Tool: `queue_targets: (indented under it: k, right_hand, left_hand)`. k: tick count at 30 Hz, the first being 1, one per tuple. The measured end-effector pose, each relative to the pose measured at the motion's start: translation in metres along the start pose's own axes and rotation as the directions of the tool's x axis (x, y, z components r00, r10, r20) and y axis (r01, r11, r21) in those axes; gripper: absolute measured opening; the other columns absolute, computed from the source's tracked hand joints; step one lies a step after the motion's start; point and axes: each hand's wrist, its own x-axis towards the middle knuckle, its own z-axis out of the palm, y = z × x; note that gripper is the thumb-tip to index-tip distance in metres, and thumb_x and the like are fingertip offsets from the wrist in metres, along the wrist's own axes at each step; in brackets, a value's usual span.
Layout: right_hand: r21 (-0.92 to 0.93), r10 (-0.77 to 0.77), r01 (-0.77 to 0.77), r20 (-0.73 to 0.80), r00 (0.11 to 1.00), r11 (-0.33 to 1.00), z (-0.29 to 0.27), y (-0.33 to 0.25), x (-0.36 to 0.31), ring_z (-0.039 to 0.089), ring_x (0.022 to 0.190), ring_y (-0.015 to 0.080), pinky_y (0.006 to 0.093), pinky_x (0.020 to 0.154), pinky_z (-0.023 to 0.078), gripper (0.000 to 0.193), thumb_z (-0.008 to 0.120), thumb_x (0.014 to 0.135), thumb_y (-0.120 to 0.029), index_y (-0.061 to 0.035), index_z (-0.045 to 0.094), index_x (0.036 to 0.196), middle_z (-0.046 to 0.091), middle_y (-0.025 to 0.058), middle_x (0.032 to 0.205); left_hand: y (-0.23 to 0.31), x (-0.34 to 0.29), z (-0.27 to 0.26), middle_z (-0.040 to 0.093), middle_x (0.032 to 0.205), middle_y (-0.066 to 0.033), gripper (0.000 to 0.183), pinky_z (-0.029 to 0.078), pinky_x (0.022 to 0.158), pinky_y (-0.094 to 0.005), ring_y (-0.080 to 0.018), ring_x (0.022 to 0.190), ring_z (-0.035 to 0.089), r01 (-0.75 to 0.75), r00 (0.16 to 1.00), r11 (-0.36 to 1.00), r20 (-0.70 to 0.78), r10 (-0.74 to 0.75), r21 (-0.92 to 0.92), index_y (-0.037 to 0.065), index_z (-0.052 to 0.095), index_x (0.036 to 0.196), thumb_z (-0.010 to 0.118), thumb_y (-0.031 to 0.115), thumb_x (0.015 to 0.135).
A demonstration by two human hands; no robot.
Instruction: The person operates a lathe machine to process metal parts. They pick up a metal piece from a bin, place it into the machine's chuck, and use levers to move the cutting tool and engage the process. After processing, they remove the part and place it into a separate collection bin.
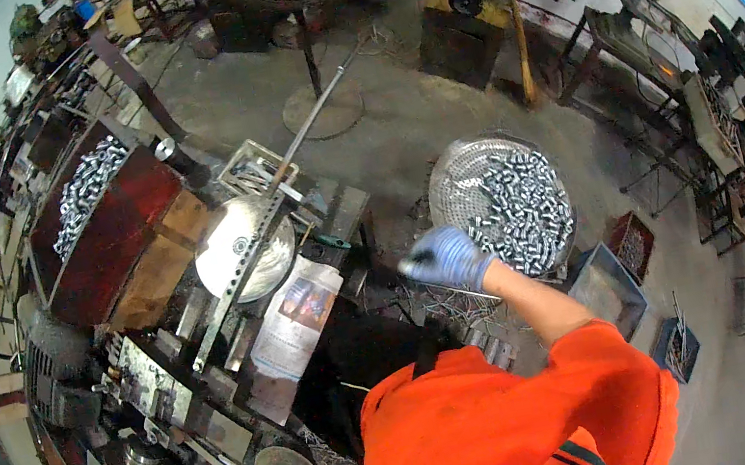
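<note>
My right hand (447, 257), in a blue-grey glove with dark fingertips, hovers at the near left rim of a round perforated metal basket (448, 194). Its fingers look curled together, and whatever they may hold is hidden. Many short shiny metal sleeves (528, 210) are heaped on the basket's right side. My left hand is out of view. Left of my right hand, a printed paper sheet (294, 321) lies on the machine bench beside a round shiny metal disc (231, 249). A long bar with a row of holes (245, 275) slants across the disc.
A dark red bin (120, 242) full of metal parts stands at the left. A grey tray (606, 286), a small reddish box (632, 246) and a dark bin with rods (676, 350) sit on the floor at right. A pedestal fan (308, 54) stands ahead.
</note>
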Motion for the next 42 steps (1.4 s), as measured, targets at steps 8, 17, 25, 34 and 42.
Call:
queue_targets:
  k: [8, 17, 25, 34, 42]
  right_hand:
    - [-0.573, 0.461, -0.414, -0.07, 0.885, 0.707, -0.006, 0.203, -0.004, 0.055, 0.108, 0.0322, 0.0378, 0.093, 0.043, 0.062, 0.052, 0.077, -0.058, -0.0015, 0.066, 0.098, 0.054, 0.0189, 0.122]
    - [-0.528, 0.591, -0.427, 0.187, 0.785, 0.734, -0.001, 0.262, 0.035, 0.057, 0.105, 0.0313, 0.0379, 0.092, 0.044, 0.057, 0.063, 0.07, -0.052, -0.0045, 0.066, 0.102, 0.061, 0.0176, 0.111]
    - [-0.403, 0.592, -0.513, 0.095, 0.8, 0.758, -0.011, 0.224, 0.026, 0.055, 0.108, 0.0339, 0.0391, 0.093, 0.043, 0.063, 0.06, 0.071, -0.058, -0.0067, 0.066, 0.106, 0.058, 0.0161, 0.117]
    - [0.646, 0.063, 0.107, -0.235, 0.97, 0.755, 0.039, -0.009, -0.024, 0.059, 0.097, 0.0238, 0.032, 0.087, 0.046, 0.032, 0.069, 0.078, -0.032, -0.0015, 0.067, 0.088, 0.063, 0.0131, 0.099]
    - [0.609, -0.699, 0.589, -0.079, 0.711, 0.531, 0.02, -0.187, -0.03, 0.052, 0.105, 0.038, 0.0439, 0.085, 0.046, 0.037, 0.067, 0.073, -0.033, -0.0084, 0.061, 0.1, 0.046, 0.0195, 0.124]
  left_hand:
    - [-0.011, -0.076, 0.052, 0.065, 0.092, -0.0197, 0.035, 0.049, 0.075, -0.0375, -0.0327, 0.079, 0.061, -0.105, 0.913, 0.994, 0.4, 0.083, 0.033, -0.004, 0.066, 0.099, 0.059, 0.028, 0.089]
    - [-0.002, -0.058, 0.062, 0.067, 0.093, -0.0171, 0.036, 0.05, 0.071, -0.0344, -0.0286, 0.078, 0.065, -0.069, 0.867, 0.991, 0.498, 0.001, 0.118, -0.001, 0.065, 0.103, 0.059, 0.031, 0.088]
    - [-0.016, -0.077, 0.041, 0.067, 0.088, -0.0166, 0.03, 0.049, 0.066, -0.036, -0.0288, 0.073, 0.063, -0.203, 0.868, 0.976, 0.476, 0.141, 0.081, 0.001, 0.066, 0.098, 0.057, 0.028, 0.089]
    - [0.057, -0.075, 0.005, 0.064, 0.101, -0.0204, 0.045, 0.047, 0.078, -0.0353, -0.0276, 0.086, 0.061, 0.109, 0.827, 0.97, 0.561, 0.032, -0.217, -0.007, 0.06, 0.11, 0.055, 0.034, 0.09]
    - [0.13, -0.122, 0.081, 0.064, 0.077, -0.0127, 0.04, 0.045, 0.065, -0.0368, -0.0212, 0.067, 0.055, -0.216, 0.614, 0.786, 0.545, 0.571, -0.58, 0.001, 0.064, 0.099, 0.053, 0.038, 0.09]
